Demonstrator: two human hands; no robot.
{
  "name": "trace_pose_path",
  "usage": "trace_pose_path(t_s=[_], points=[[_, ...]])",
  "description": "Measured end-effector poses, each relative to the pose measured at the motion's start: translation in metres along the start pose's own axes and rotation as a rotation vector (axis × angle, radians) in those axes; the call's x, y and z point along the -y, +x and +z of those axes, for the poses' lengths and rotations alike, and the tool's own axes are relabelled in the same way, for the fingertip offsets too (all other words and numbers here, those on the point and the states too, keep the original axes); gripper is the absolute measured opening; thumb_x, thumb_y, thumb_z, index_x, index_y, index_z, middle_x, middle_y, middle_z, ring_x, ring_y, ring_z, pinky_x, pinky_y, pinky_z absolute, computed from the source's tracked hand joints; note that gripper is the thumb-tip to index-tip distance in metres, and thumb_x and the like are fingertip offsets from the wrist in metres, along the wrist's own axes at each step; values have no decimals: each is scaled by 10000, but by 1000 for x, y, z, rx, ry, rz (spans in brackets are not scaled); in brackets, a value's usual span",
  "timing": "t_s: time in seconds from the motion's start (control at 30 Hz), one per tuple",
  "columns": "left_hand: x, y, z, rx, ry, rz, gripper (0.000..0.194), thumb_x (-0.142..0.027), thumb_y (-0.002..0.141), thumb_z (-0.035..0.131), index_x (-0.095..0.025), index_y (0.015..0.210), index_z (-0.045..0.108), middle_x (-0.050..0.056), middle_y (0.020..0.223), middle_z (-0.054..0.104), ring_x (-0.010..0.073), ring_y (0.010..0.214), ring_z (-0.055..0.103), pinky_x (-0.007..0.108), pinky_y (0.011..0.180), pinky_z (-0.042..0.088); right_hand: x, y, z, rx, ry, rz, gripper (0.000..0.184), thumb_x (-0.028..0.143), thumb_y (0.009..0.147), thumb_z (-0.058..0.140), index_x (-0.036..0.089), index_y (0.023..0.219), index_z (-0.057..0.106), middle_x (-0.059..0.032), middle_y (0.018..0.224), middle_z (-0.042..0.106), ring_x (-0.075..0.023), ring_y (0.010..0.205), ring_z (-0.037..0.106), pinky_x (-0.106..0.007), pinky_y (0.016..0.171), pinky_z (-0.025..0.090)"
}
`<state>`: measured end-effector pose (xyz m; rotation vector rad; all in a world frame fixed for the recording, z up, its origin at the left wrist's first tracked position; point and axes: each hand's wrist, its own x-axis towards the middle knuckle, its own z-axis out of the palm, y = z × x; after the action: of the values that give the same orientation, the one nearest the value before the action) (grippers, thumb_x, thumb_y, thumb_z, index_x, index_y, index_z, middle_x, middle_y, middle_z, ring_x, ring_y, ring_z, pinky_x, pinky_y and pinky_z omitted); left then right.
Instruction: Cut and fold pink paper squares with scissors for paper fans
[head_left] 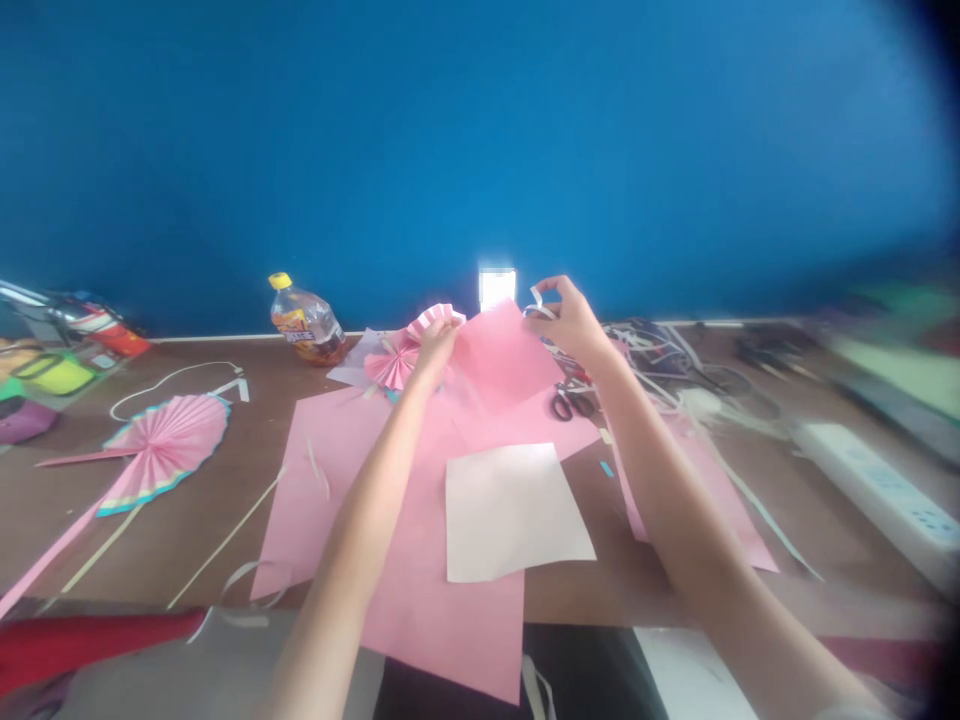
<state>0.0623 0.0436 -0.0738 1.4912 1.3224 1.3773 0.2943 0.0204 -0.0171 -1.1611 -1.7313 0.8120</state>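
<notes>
My left hand (441,345) is closed at the left edge of a raised pink sheet of paper (506,360), close beside a pleated pink paper fan (394,368). My right hand (566,315) pinches a curled white paper strip (537,298) just past the sheet's right edge. Below the hands, a white sheet of paper (514,515) lies partly over large pink paper (442,610), which hangs over the table's front edge. Scissors (574,402) with dark handles rest beneath my right forearm. My left fingertips partly overlap the white-and-pink pleats behind them.
On the left lies a finished-looking pink fan (169,445) with blue-yellow trim. A yellow-capped bottle (307,325) leans near the blue wall (480,150). Tangled strips (660,350) lie at the back right, and a white power strip (877,490) is at the right.
</notes>
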Motion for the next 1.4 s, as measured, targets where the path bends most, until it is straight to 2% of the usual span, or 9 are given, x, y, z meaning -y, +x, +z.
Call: trace_pose_path(t_s=[0.2, 0.27, 0.37, 0.5, 0.6, 0.67, 0.93, 1.17, 1.4], points=[[-36, -17, 5, 205, 51, 232, 340, -432, 871, 526, -230, 1142, 558, 87, 1270, 564, 194, 1202, 506, 308, 972, 379, 8, -5, -5, 150, -55, -32, 515, 284, 709, 648, 246, 1166, 412, 7, 731, 602, -140, 535, 490, -260, 489, 366], [-42, -20, 8, 258, 64, 286, 353, -434, 861, 551, -216, 1139, 553, 92, 1229, 580, 197, 1168, 519, 307, 961, 377, 11, -7, -5, 206, -87, -51, 492, 287, 728, 629, 249, 1170, 418, 20, 705, 583, -131, 518, 464, -251, 479, 347], [-45, -23, 9, 303, 86, 305, 313, -450, 852, 553, -181, 1010, 582, 66, 1020, 625, 176, 983, 568, 279, 861, 410, 15, -9, -6, 239, -156, -82, 458, 300, 759, 605, 248, 1178, 429, 19, 705, 578, -125, 519, 440, -247, 483, 331], [-44, -24, 7, 266, 20, 229, 318, -430, 797, 615, -192, 990, 529, 11, 868, 605, 133, 788, 560, 235, 714, 410, 21, -11, -10, 77, -267, -158, 387, 328, 806, 565, 237, 1170, 473, 3, 714, 567, -135, 552, 439, -263, 525, 329], [-37, -22, 8, 195, 12, 210, 320, -417, 777, 633, -194, 973, 511, 2, 834, 601, 125, 732, 549, 227, 664, 397, 30, -13, -15, -99, -251, -205, 303, 363, 870, 474, 234, 1141, 515, 22, 628, 472, -132, 522, 380, -274, 535, 308], [-30, -19, 11, 141, 39, 208, 285, -407, 803, 599, -184, 963, 522, 11, 828, 603, 129, 727, 545, 231, 656, 393, 38, -15, -17, -138, -208, -210, 282, 375, 899, 416, 238, 1112, 539, 34, 585, 401, -125, 493, 321, -274, 527, 287], [-22, -15, 21, 50, 51, 225, 283, -393, 884, 494, -162, 1019, 585, 62, 945, 638, 163, 850, 573, 256, 729, 413, 61, -27, 1, 59, -205, -227, 256, 312, 892, 434, 234, 1064, 608, 33, 568, 388, -111, 492, 273, -260, 519, 235], [-39, -30, 31, 22, 6, 280, 264, -414, 885, 506, -175, 921, 614, -15, 666, 582, 102, 576, 471, 228, 535, 312, 59, -26, 15, 52, -369, -225, 285, 226, 877, 421, 218, 1067, 633, 32, 545, 456, -112, 493, 326, -246, 545, 245], [-44, -38, 39, -16, -76, 362, 283, -434, 879, 524, -176, 859, 636, -11, 707, 595, 99, 638, 486, 227, 586, 347, 53, -23, 11, 105, -415, -203, 277, 285, 901, 420, 201, 1092, 604, 32, 542, 480, -111, 491, 340, -239, 554, 244]])
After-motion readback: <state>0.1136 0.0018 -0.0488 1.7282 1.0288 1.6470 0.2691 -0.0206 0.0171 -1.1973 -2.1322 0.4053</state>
